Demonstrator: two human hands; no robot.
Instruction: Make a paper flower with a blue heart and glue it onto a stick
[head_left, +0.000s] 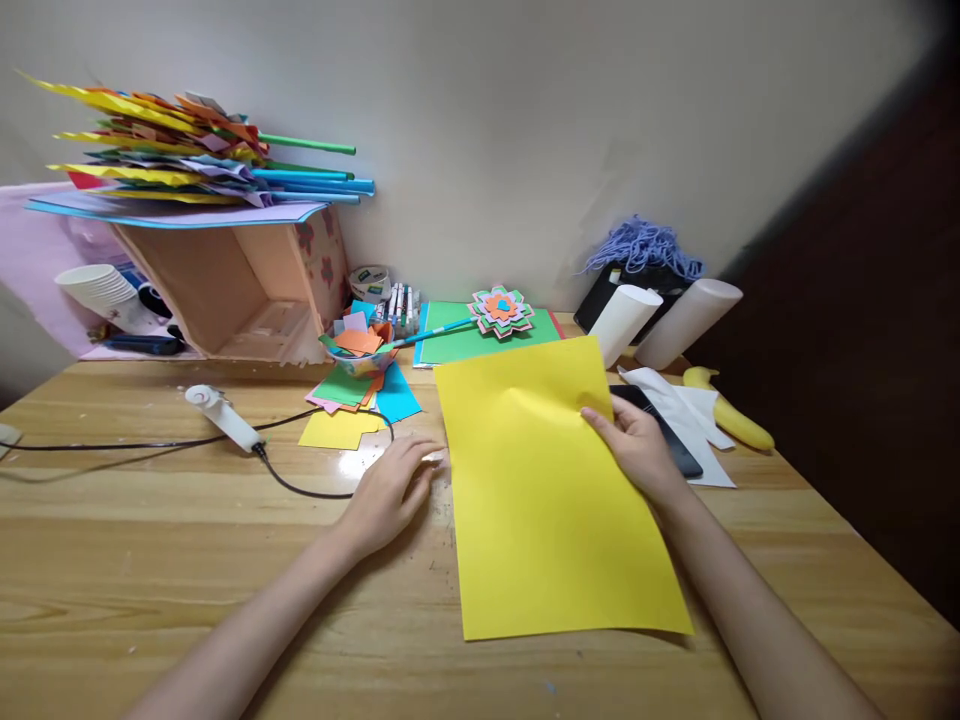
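Observation:
A large sheet of yellow paper is held up at a slant over the table in front of me. My right hand grips its upper right edge, thumb on the front face and the other fingers mostly hidden behind. The sheet dents slightly near the thumb. To the left of the paper, my left hand rests on the tabletop, loosely open, its fingertips close to the sheet's left edge. Beyond it lie coloured paper pieces, beside a bowl full of more scraps.
A white glue gun with a black cord lies left. Behind stand an open pink box topped with paper flowers, a layered paper flower on green sheets, white paper rolls, blue yarn and a banana.

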